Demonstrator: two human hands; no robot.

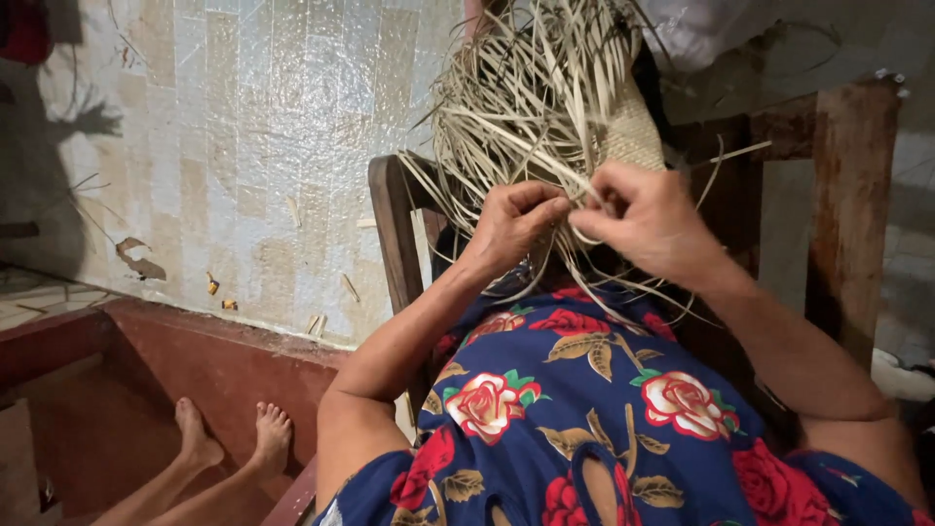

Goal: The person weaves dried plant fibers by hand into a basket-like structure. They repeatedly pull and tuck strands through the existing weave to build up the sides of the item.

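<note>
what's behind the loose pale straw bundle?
Behind the loose pale straw bundle: a dark wooden chair frame and a tightly woven tan straw piece. Both hands, left hand and right hand, cover the working point.

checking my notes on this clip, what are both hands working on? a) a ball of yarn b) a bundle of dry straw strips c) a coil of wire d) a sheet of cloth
b: the left hand and right hand pinch pale flat straw strips that fan out loose above a woven patch.
</note>
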